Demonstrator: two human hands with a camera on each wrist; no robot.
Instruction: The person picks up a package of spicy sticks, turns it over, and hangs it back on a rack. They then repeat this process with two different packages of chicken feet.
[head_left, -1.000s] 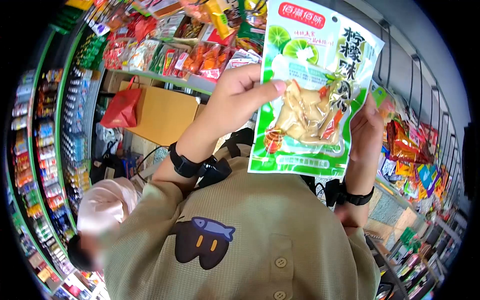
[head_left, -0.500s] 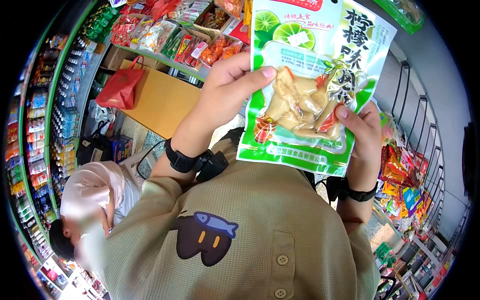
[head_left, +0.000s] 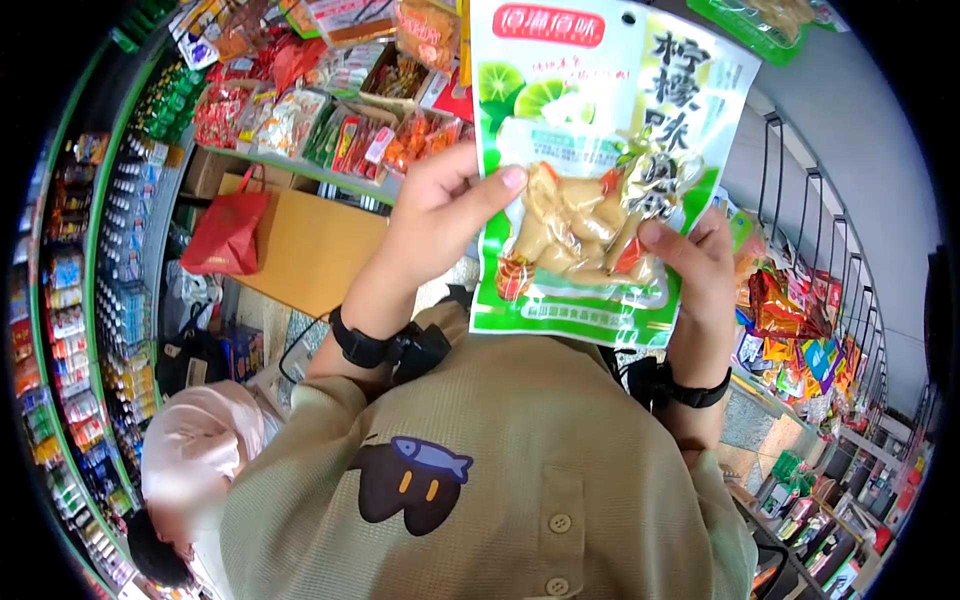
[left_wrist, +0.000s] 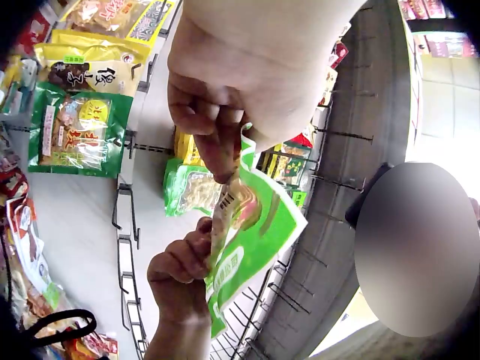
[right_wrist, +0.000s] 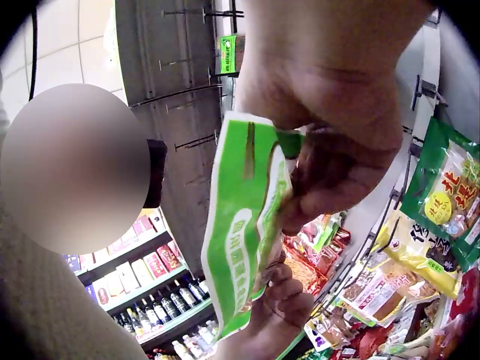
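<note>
Both hands hold up a green and white snack packet [head_left: 590,303] in front of the chest. Lime pictures and dark Chinese lettering for lemon flavour mark its face, and pale pieces with bits of red show through a clear window. My left hand [head_left: 440,215] pinches the packet's left edge, thumb on the front. On the lower right edge my right hand [head_left: 697,275] grips it, its thumb on the window. In the left wrist view the packet [left_wrist: 259,262] looks bent, with its green lower end facing the camera. Fingers behind the packet are mostly hidden in the head view.
Snack packs [head_left: 345,140] crowd a shelf at the upper left, above a red bag [head_left: 228,233] and a brown board [head_left: 325,250]. Another person [head_left: 205,440] is low on the left. Rack hooks [head_left: 800,170] and hanging packs [head_left: 790,300] line the right side.
My right thumb has come round onto the packet's front. The packet has shifted a little left in the head view, still held in both hands.
</note>
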